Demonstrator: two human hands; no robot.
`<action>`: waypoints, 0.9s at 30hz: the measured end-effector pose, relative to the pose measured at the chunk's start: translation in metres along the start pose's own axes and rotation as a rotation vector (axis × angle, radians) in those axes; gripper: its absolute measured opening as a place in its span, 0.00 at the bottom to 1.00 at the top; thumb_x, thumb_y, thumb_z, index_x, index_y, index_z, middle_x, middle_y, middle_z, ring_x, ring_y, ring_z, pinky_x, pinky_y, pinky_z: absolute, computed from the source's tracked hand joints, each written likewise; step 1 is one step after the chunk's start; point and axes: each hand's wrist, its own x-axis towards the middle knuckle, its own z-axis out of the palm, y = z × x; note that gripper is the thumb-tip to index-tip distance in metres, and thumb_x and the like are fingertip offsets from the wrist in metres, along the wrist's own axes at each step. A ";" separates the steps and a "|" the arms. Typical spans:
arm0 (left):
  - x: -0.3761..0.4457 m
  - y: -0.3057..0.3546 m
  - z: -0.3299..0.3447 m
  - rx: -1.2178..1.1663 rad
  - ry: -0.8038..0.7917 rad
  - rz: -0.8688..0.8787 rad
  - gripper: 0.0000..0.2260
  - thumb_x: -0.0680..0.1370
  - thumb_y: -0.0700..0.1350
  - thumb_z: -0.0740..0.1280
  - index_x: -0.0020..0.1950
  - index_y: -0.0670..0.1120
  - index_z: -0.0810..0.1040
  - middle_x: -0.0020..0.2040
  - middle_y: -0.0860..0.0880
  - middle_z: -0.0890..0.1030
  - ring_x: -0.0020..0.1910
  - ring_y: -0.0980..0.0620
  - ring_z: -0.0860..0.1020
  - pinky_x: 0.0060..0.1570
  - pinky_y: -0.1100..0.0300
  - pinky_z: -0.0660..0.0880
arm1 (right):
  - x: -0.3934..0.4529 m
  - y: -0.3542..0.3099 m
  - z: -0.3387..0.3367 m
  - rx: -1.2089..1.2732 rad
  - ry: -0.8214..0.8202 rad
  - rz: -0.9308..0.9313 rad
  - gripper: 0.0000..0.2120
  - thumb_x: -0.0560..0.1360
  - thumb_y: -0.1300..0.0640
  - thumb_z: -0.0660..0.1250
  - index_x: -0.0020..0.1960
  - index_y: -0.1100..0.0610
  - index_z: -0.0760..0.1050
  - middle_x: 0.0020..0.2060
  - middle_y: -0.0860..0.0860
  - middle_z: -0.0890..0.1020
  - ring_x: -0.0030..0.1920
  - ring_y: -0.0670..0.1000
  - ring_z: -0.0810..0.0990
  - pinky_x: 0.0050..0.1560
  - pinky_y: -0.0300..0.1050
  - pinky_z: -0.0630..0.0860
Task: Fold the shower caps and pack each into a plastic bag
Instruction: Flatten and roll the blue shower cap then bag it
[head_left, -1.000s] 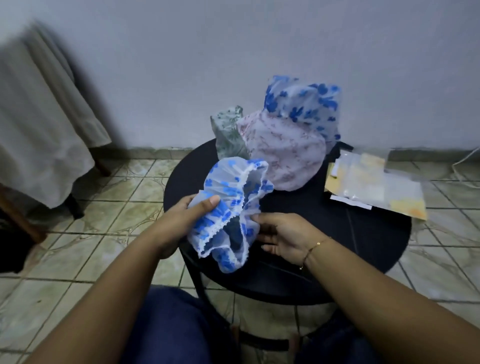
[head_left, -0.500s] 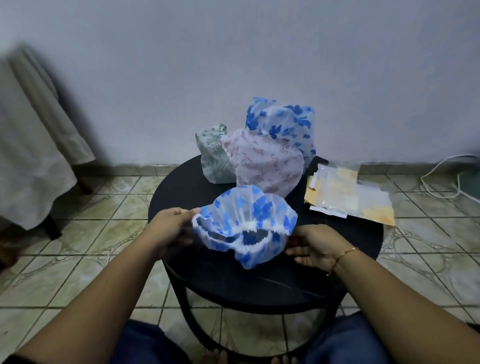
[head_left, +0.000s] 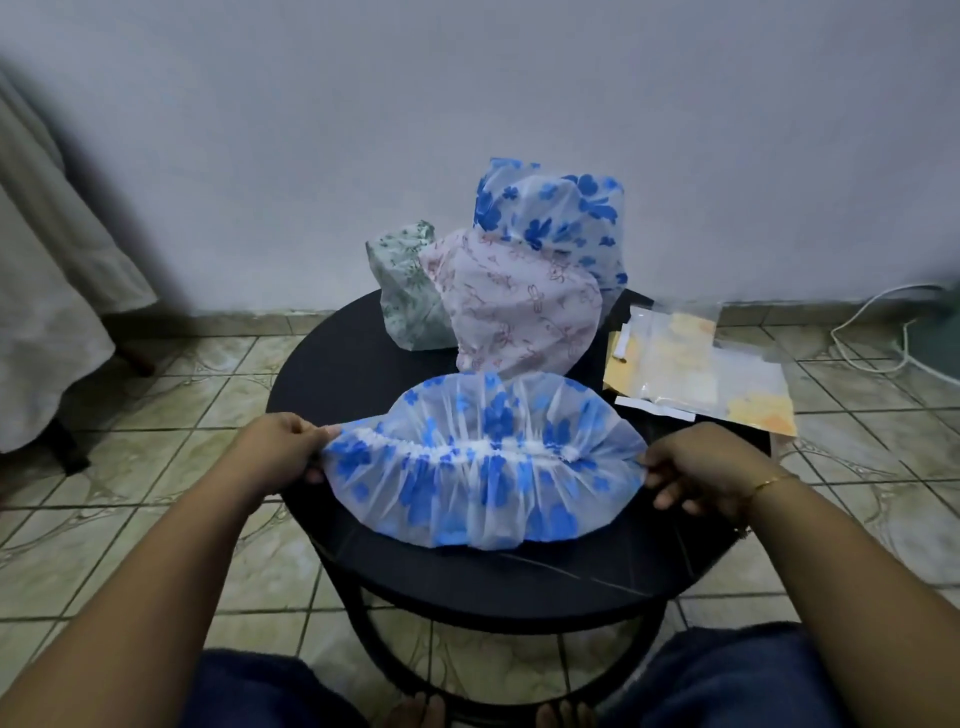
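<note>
Cap (head_left: 483, 467) stretched flat between your left hand (head_left: 278, 449) and right hand (head_left: 698, 470), each pinching one end of its rim, low over the bench (head_left: 332, 364). No fold made yet. Three more caps (head_left: 524, 301) wait beyond your hands, bags (head_left: 701, 358) past your right, none visibly packed.

Round table (head_left: 332, 374) ahead, against the wall. Near edge: 1 shower cap (head_left: 483, 462) stretched flat across the tabletop, left hand (head_left: 280, 449) at its left end, right hand (head_left: 696, 470) at its right end. Behind it, 3 more caps (head_left: 519, 312) bunched together at the far side. Stack of plastic bags (head_left: 696, 364) lies right of them, overhanging the table's right edge.
</note>
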 end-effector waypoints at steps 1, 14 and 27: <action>-0.002 0.001 0.000 0.058 -0.015 -0.016 0.13 0.77 0.49 0.68 0.40 0.40 0.76 0.25 0.44 0.77 0.24 0.49 0.70 0.24 0.63 0.61 | -0.001 0.000 0.002 -0.019 0.009 -0.018 0.09 0.76 0.61 0.62 0.39 0.64 0.75 0.28 0.54 0.78 0.20 0.50 0.74 0.21 0.35 0.64; -0.036 0.006 0.013 -0.042 -0.292 0.326 0.16 0.74 0.43 0.65 0.60 0.55 0.73 0.57 0.54 0.79 0.54 0.58 0.78 0.54 0.61 0.74 | -0.024 -0.002 0.014 0.337 -0.247 -0.105 0.19 0.77 0.42 0.59 0.57 0.55 0.74 0.40 0.58 0.82 0.32 0.54 0.80 0.25 0.40 0.74; -0.057 0.033 0.037 -0.164 -0.097 0.253 0.28 0.63 0.76 0.57 0.42 0.53 0.76 0.39 0.53 0.80 0.40 0.53 0.80 0.46 0.53 0.75 | -0.046 0.005 0.022 -0.087 -0.256 -0.018 0.32 0.67 0.32 0.65 0.51 0.61 0.76 0.34 0.54 0.84 0.25 0.48 0.79 0.20 0.33 0.64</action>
